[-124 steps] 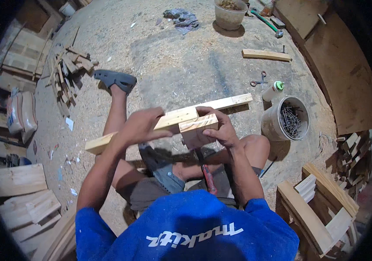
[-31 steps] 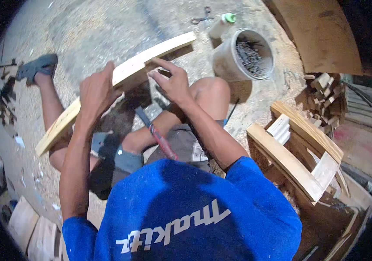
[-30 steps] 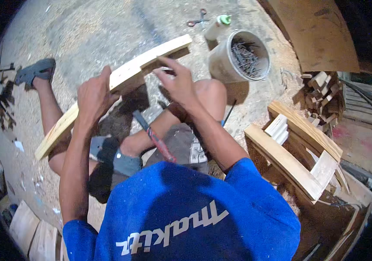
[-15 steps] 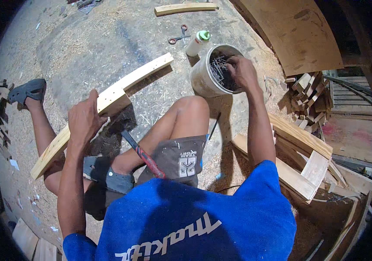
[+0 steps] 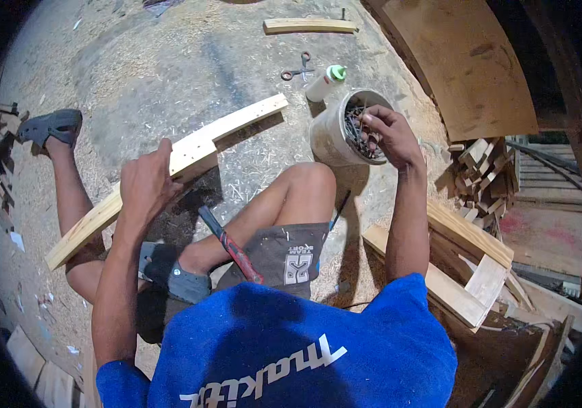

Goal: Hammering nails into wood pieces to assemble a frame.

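My left hand [image 5: 146, 180] is wrapped around a pale curved piece of wood [image 5: 236, 124], made of lengths joined with an overlap and dotted with small nail marks. The wood slants across my bent leg, its far end over the floor. At the mouth of a whitish bucket [image 5: 328, 139] is my right hand [image 5: 394, 136], fingers curled together. Many loose nails [image 5: 355, 129] fill the bucket; what the fingers pinch is too small to make out. A hammer [image 5: 233, 248] with a red and black grip lies against my thigh, below the wood.
Beyond the bucket stand a white bottle [image 5: 325, 83] with a green cap and scissors [image 5: 298, 68] on the floor. Farther off lies another curved wood piece [image 5: 310, 26]. Wooden frame parts [image 5: 461, 292] and stacked offcuts [image 5: 485, 166] are at right, under a large brown panel [image 5: 461, 61].
My right hand has drawn back from inside the bucket to its near right rim, fingers closing up. My left hand stays on the wood. The whole view has shifted slightly.
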